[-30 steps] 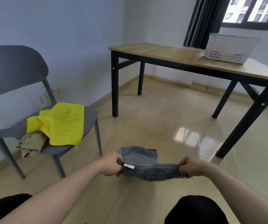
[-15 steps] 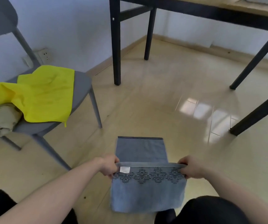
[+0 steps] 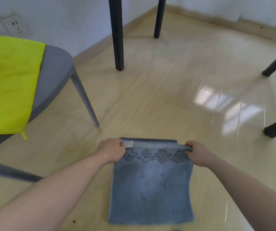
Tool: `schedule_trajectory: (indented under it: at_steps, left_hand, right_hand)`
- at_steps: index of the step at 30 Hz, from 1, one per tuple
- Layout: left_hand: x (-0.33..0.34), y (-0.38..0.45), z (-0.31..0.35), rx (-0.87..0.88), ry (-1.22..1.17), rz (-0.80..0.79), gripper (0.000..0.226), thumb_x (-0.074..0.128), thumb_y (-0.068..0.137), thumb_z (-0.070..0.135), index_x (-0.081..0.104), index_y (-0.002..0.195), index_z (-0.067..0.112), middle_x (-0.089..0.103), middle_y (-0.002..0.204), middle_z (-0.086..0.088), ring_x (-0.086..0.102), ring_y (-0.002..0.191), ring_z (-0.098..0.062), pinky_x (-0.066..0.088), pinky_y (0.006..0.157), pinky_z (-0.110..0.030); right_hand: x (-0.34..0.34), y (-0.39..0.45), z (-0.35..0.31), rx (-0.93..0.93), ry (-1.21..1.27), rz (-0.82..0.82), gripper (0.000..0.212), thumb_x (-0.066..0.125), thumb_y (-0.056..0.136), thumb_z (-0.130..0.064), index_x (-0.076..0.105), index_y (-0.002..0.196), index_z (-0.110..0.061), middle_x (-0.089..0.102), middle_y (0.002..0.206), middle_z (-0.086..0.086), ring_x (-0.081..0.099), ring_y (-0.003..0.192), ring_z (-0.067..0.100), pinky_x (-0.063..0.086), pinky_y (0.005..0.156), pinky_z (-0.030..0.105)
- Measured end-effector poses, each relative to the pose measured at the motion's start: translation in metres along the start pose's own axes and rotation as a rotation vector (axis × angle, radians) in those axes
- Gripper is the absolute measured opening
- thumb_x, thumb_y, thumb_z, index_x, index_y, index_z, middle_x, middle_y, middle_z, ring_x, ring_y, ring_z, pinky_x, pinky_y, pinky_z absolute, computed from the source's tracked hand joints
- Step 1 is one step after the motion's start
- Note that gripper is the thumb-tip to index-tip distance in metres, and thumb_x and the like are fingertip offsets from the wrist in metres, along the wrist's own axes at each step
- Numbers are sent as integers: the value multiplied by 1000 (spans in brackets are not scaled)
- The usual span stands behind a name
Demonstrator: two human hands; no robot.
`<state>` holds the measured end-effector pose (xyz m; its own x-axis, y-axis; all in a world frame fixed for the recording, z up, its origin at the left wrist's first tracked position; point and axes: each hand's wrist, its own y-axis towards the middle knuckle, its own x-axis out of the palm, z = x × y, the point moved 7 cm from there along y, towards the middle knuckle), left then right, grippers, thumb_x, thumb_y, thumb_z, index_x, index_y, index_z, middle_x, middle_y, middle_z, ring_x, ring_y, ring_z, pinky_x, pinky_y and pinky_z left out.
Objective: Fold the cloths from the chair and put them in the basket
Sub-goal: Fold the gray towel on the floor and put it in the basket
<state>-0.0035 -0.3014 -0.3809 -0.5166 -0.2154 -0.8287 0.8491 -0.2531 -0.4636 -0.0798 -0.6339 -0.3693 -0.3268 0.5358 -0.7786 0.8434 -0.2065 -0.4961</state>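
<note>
- The left hand (image 3: 111, 151) grips the top left corner of a blue-grey cloth (image 3: 151, 189), fingers curled round its edge beside a white label (image 3: 128, 143).
- The right hand (image 3: 198, 153) pinches the top right corner in the same way.
- The cloth hangs doubled between both hands above the floor (image 3: 158, 90), a dark diamond band just under the top edge.
- A yellow cloth (image 3: 9, 84) lies spread over the grey chair (image 3: 54, 77) at the left.
- Black worktop legs (image 3: 117, 34) stand on the floor beyond.
</note>
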Motion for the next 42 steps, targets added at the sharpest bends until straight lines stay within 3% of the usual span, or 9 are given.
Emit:
schedule_trajectory:
  at_steps: [7,12,17,20,23,26,30,36,42]
  left_hand:
    - [19,55,-10,-5,28,45,28,32,101,29,50,80,26,62,90,2,57,83,-22,39,72,-33]
    - [39,82,-20,-31,-72,39,27,36,100,28,60,90,20,65,87,3,63,80,-20,51,72,-32]
    - [50,102,-29,-83,-124,85,32,35,98,25,61,82,15,65,79,-2,63,72,-20,42,56,-28]
    - [58,109,-30,-104,-88,69,23,38,99,27,57,89,18,64,89,-2,60,75,-19,40,57,-29]
    - [62,117,-31,-112,-11,79,23,46,97,29,53,113,15,54,116,-5,53,89,-21,41,65,-32]
    - [63,123,-30,-79,37,141,35,56,91,24,46,123,15,43,127,-4,45,103,-23,42,71,-36]
    - [70,128,-25,4,66,109,56,58,89,24,39,142,21,40,143,1,39,126,-24,46,86,-36]
    - [68,124,-18,67,259,105,42,55,90,22,50,132,24,52,127,-3,44,118,-25,39,88,-35]
    - [34,111,-6,151,138,284,34,67,82,18,64,115,26,49,117,1,44,109,-20,41,89,-32]
  right_hand:
    - [21,67,5,10,-1,43,12,53,97,-10,65,94,-12,68,91,9,65,86,29,55,77,43]
    - [39,96,14,24,7,31,14,51,99,-11,64,99,-11,68,93,10,65,86,27,54,76,42]
    - [42,116,17,36,21,73,14,49,101,-14,62,99,-13,66,89,7,62,77,21,49,63,36]
    - [48,125,19,53,12,109,15,50,100,-12,64,105,-11,66,92,8,61,76,23,46,62,35]
    - [61,129,21,52,-33,136,24,55,98,-14,62,122,-11,60,117,12,59,101,30,50,83,38]
    - [79,127,19,28,-82,85,48,60,97,-16,46,143,-12,51,140,12,49,125,35,45,101,43]
    - [88,124,16,60,-179,55,71,57,101,-29,19,160,-17,36,156,7,36,138,38,42,108,49]
    - [77,122,18,75,-214,124,32,53,101,-33,59,131,-24,56,124,8,44,122,34,44,98,46]
    - [39,101,20,-53,-112,388,16,65,96,-26,73,110,-24,67,113,0,49,115,31,46,95,46]
